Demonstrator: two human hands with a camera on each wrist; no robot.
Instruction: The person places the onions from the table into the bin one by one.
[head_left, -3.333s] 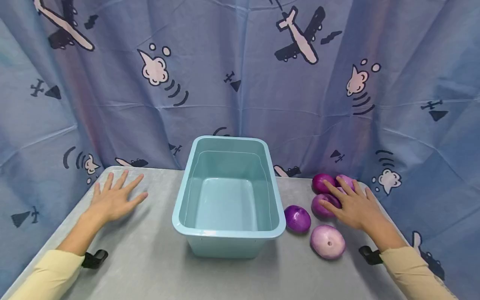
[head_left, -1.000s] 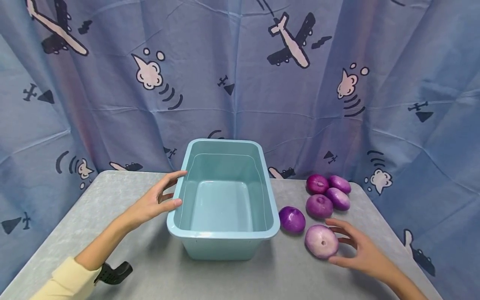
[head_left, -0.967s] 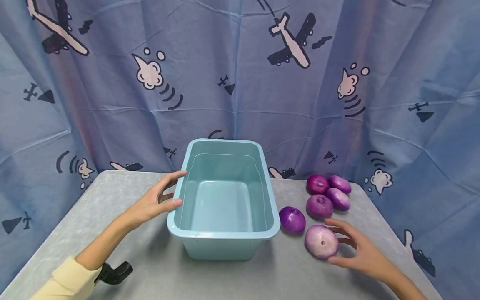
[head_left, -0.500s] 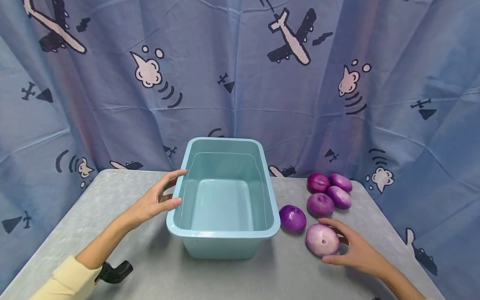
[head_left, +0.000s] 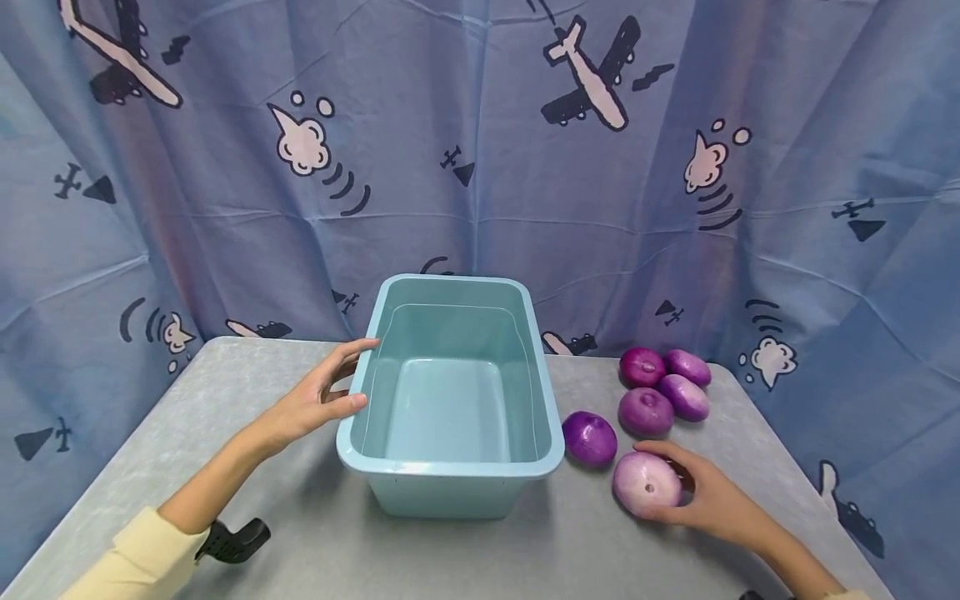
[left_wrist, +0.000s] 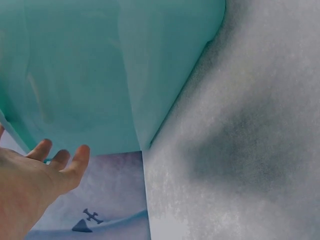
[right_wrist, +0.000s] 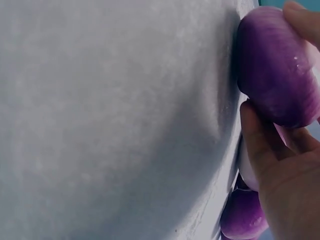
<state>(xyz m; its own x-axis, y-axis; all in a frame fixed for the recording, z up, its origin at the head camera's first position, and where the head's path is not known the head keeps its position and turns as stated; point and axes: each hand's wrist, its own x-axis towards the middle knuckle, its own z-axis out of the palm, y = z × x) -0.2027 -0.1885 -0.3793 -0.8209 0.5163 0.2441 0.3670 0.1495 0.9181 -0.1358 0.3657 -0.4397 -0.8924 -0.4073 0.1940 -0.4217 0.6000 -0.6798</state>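
Note:
A pale blue-green plastic basin (head_left: pixel 450 475) stands upright in the middle of the table, with nothing inside it. My left hand (head_left: pixel 311 400) is at its left rim, thumb and index finger touching the edge. In the left wrist view the fingers (left_wrist: pixel 76 167) are relaxed beside the basin's wall. To the right of the basin, my right hand (head_left: pixel 712 500) holds a pale purple onion (head_left: pixel 647 483) low at the table. Its thumb lies across the near side and its fingers are behind. The right wrist view shows the same onion (right_wrist: pixel 275 65) between thumb and fingers.
A darker purple onion (head_left: pixel 590 439) lies close to the basin's right side. Several more onions (head_left: pixel 646 412) are grouped at the back right of the grey table (head_left: pixel 270 517). A blue curtain (head_left: pixel 405 167) printed with airplanes hangs behind the table.
My left hand has come from the table's left side to the basin's rim. The right hand has left the back onions, reached the near pale onion and closed thumb and fingers around it.

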